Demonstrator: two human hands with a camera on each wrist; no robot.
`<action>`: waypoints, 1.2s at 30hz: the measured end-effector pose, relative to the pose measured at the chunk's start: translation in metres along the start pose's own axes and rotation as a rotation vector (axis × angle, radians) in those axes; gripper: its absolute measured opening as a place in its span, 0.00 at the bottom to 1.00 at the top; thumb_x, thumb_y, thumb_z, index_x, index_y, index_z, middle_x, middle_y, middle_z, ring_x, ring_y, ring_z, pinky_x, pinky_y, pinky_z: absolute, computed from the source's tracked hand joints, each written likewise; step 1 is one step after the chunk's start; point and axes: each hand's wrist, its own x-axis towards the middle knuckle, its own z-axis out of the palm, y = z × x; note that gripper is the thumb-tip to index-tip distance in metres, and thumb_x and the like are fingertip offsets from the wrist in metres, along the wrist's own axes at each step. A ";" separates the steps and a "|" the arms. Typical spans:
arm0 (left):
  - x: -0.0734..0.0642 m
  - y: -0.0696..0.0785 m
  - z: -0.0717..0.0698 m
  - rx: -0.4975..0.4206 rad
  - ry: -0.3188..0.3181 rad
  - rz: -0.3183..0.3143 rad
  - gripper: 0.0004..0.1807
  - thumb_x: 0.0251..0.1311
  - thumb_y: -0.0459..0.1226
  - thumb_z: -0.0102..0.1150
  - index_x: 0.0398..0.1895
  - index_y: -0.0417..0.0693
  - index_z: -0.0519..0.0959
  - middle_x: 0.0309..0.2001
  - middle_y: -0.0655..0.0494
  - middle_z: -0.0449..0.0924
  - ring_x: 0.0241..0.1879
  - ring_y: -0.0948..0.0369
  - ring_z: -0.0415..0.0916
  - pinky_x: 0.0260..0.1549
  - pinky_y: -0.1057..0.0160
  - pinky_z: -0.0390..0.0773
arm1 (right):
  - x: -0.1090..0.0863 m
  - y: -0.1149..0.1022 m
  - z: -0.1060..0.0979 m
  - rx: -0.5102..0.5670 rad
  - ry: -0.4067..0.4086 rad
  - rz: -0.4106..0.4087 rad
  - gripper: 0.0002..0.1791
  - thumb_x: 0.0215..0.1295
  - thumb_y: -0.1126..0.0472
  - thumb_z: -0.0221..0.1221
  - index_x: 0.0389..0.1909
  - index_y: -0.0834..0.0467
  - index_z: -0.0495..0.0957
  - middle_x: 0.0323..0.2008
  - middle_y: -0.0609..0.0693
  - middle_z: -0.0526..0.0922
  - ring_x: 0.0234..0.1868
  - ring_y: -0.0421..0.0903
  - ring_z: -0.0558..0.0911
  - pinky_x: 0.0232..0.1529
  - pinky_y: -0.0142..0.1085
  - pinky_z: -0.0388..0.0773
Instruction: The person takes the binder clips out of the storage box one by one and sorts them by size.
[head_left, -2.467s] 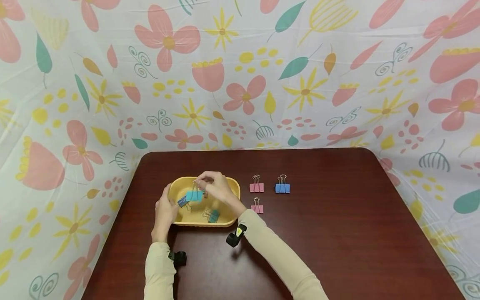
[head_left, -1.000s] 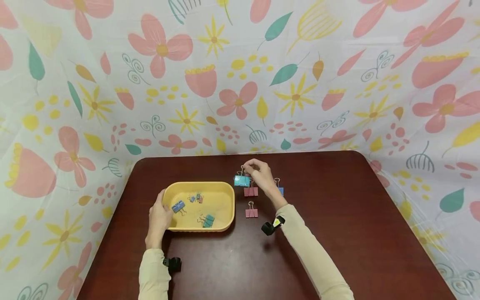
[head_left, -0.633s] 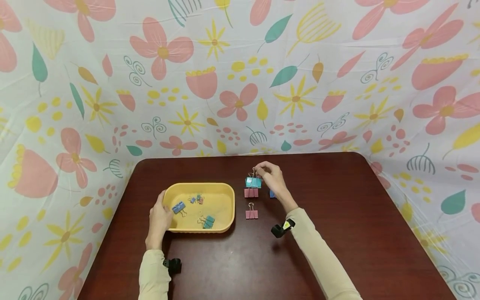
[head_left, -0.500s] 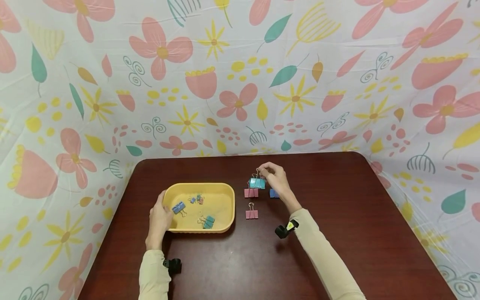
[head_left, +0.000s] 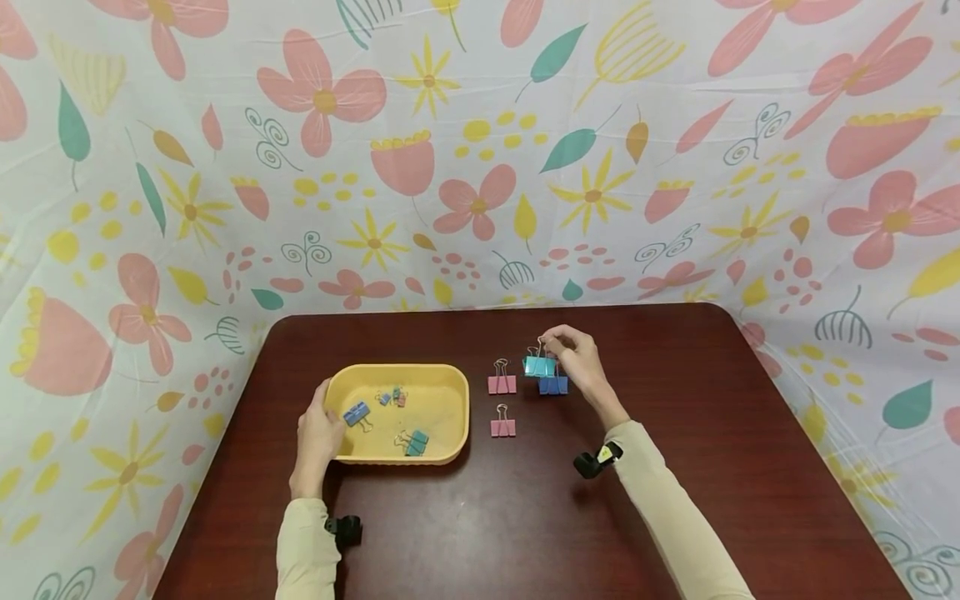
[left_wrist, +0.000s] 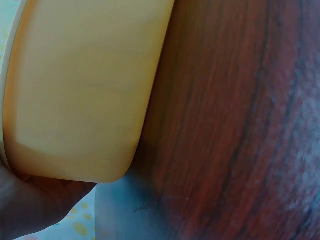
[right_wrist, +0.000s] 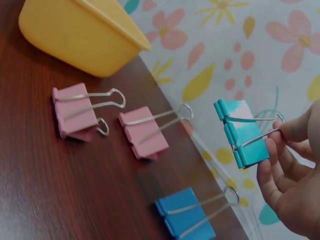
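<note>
My right hand (head_left: 579,354) pinches a wire handle of a teal binder clip (right_wrist: 242,134), held up in the air. In the head view that clip overlaps the top of a blue binder clip (head_left: 553,386) standing on the table. Left of it stand two pink binder clips, a rear one (head_left: 502,384) and a front one (head_left: 503,427). My left hand (head_left: 318,433) grips the left end of a yellow plastic tub (head_left: 457,417). Inside lie a blue clip (head_left: 357,413), a darker teal clip (head_left: 416,442) and several tiny clips (head_left: 393,397).
Everything stands on a dark reddish-brown wooden table (head_left: 675,433) with rounded back corners. A flower-printed cloth (head_left: 480,167) hangs behind it and down both sides. Black cameras are strapped at the left wrist (head_left: 345,531) and right wrist (head_left: 596,461).
My right hand has lifted the teal clip out of the tub and carried it right, past the rear pink clip to the blue one. My left hand stays on the tub.
</note>
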 end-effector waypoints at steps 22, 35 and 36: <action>0.000 0.001 -0.002 -0.002 0.003 -0.006 0.33 0.70 0.28 0.39 0.79 0.47 0.57 0.59 0.25 0.74 0.37 0.44 0.75 0.39 0.48 0.75 | -0.013 0.045 -0.058 -0.005 0.062 0.060 0.15 0.76 0.56 0.57 0.48 0.65 0.83 0.38 0.60 0.83 0.36 0.44 0.79 0.37 0.37 0.80; 0.002 0.001 -0.002 -0.001 0.001 -0.016 0.34 0.69 0.28 0.38 0.79 0.49 0.57 0.52 0.26 0.78 0.28 0.50 0.71 0.31 0.56 0.72 | -0.015 0.072 -0.080 -0.088 0.088 0.096 0.17 0.75 0.53 0.57 0.50 0.63 0.83 0.39 0.59 0.83 0.37 0.41 0.77 0.37 0.32 0.78; 0.002 0.001 -0.002 -0.004 -0.002 -0.018 0.34 0.70 0.29 0.38 0.80 0.49 0.56 0.52 0.27 0.78 0.27 0.50 0.71 0.30 0.56 0.71 | -0.015 0.073 -0.082 -0.091 0.085 0.100 0.17 0.76 0.53 0.57 0.50 0.63 0.83 0.40 0.59 0.83 0.37 0.40 0.77 0.38 0.32 0.78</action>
